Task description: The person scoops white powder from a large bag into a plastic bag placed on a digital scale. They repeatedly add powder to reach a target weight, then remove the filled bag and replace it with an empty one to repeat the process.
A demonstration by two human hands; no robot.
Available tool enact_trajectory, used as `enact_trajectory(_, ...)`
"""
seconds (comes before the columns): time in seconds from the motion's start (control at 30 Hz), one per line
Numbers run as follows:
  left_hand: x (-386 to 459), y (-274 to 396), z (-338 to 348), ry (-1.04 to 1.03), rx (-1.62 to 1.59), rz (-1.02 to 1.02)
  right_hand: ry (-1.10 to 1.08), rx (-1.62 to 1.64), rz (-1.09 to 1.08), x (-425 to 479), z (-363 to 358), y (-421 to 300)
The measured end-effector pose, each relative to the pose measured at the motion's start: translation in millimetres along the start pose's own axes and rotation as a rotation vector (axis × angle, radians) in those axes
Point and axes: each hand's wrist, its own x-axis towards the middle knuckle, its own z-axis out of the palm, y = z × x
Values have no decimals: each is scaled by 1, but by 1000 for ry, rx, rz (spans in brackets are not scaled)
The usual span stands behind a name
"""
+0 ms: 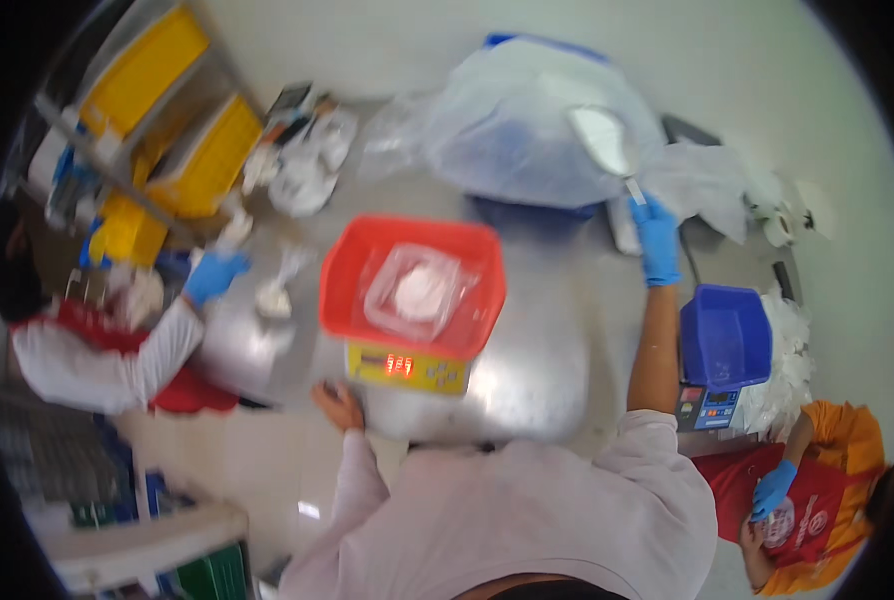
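Note:
My right hand [657, 240], in a blue glove, grips the short handle of a scoop [600, 139]. The scoop looks white inside and is over a large translucent plastic bag [484, 142] that lines a blue tub [529, 212]. My ungloved left hand [339, 406] rests at the near edge of the metal table [537, 360], fingers curled; whether it holds anything is unclear. Between my hands, a red plastic basin [334, 292] sits on a yellow digital scale [409, 367] with lit red digits. Inside the basin lies a clear plastic bag [387, 292] with white powder [423, 291].
Left, a person's gloved hand [216, 276] is near a small tied bag [273, 300]. Yellow bins [206, 157] stand on a rack beyond. Right, a blue basin [724, 334] rests on another scale [708, 409], beside plastic bags [781, 367] and another person in orange [852, 442].

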Motion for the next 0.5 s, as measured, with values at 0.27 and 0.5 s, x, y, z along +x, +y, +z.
enact_trajectory(0.27, 35, 63, -35, 129, -301, -107, -206, 114, 288, -110, -33, -88)
enact_trajectory(0.5, 130, 177, -51, -98, -680, 60, -275, 29, 397, -191, -13, -105)
